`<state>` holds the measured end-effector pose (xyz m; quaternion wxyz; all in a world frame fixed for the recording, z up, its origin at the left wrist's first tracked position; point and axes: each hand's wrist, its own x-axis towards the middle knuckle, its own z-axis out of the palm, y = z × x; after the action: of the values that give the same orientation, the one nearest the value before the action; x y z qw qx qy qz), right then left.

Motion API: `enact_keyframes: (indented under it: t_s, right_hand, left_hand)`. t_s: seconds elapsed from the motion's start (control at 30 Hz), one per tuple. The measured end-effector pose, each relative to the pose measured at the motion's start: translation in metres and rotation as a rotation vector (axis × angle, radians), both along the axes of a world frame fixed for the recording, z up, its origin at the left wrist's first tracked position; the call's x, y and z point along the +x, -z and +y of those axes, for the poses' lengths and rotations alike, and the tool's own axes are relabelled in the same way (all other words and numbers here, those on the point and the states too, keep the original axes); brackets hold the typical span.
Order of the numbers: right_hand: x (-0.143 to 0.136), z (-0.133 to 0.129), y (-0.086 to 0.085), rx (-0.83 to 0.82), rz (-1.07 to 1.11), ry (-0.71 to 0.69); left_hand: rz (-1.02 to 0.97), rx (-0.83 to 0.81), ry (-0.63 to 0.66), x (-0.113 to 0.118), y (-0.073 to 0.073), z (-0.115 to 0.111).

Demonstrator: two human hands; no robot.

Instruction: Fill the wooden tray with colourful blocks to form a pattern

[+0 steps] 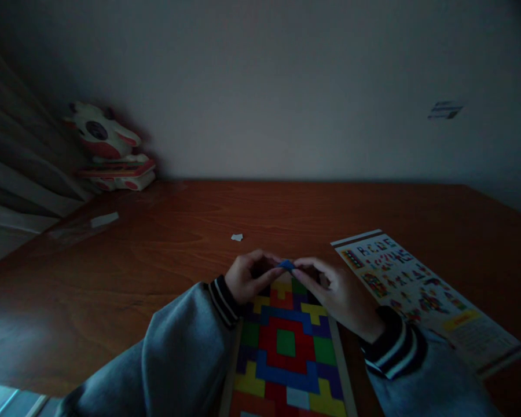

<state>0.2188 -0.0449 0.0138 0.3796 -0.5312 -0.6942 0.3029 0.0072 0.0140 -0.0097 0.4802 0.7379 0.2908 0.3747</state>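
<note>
A small blue puzzle piece (287,264) is pinched between my two hands, above the far end of a puzzle board. My left hand (252,274) grips its left side with thumb and fingers, and my right hand (336,289) grips its right side. Below them lies the puzzle board (347,382) with a pale wooden frame, filled with red, blue, green, yellow, purple and orange pieces. A green square piece (285,343) sits at the centre of a red ring. My hands and sleeves hide parts of the board's far end and sides.
A printed sheet (417,284) with colourful figures lies right of the board on the brown wooden table (178,243). A white paper scrap (237,237) lies beyond my hands. At the back left stands a cow-shaped toy (108,145), near a curtain (21,139).
</note>
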Motion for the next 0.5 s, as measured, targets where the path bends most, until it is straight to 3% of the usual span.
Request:
enact_keyframes:
  t_s: [0.17,0.27,0.5]
  right_hand:
    - [0.014,0.007,0.004,0.033,-0.095,0.013]
    - [0.016,0.008,0.005,0.037,-0.166,0.003]
    - [0.008,0.009,0.011,0.074,-0.218,0.06]
  left_hand:
    - [0.227,0.351,-0.139,-0.003,-0.004,0.004]
    - [0.261,0.494,-0.101,-0.002,-0.003,0.005]
    - [0.305,0.638,0.048,0.001,-0.002,0.003]
